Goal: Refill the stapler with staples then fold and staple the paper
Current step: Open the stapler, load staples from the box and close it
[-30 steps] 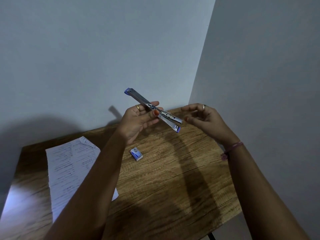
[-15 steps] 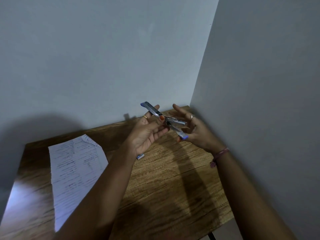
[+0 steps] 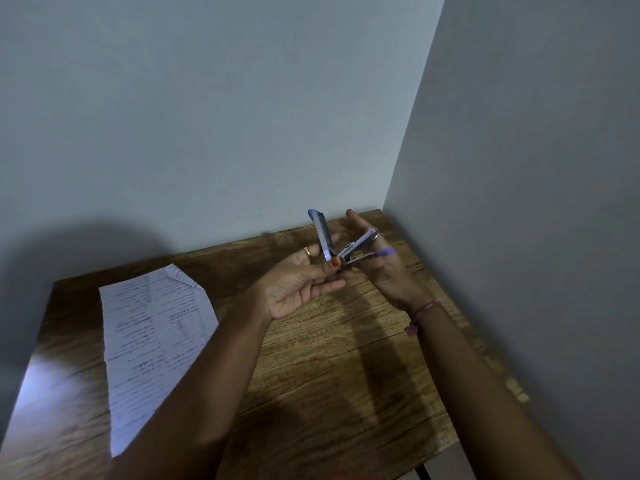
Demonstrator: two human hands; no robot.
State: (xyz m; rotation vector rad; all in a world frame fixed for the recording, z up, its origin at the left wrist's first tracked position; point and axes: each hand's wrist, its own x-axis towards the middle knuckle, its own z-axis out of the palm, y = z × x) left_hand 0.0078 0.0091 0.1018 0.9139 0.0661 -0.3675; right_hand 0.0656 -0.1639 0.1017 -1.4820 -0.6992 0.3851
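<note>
A metal stapler (image 3: 346,249) with purple ends is held in the air over the far right of the wooden table (image 3: 346,358). Its top arm stands swung up and its lower parts point right. My left hand (image 3: 301,282) grips it at the hinge, thumb on top. My right hand (image 3: 381,268) is behind the lower parts with straight fingers touching them. A sheet of paper (image 3: 152,341) with handwritten lines and a folded top corner lies on the table at the left. The staple box is hidden behind my left arm.
Two grey walls meet in a corner (image 3: 384,202) just behind the table's far right. The table's right edge (image 3: 485,358) runs close to the right wall. My forearms cross the near half of the table.
The stapler's top arm has swung up from nearly flat to near upright. My right hand has moved in from the right and now touches the lower parts. The view has shifted left.
</note>
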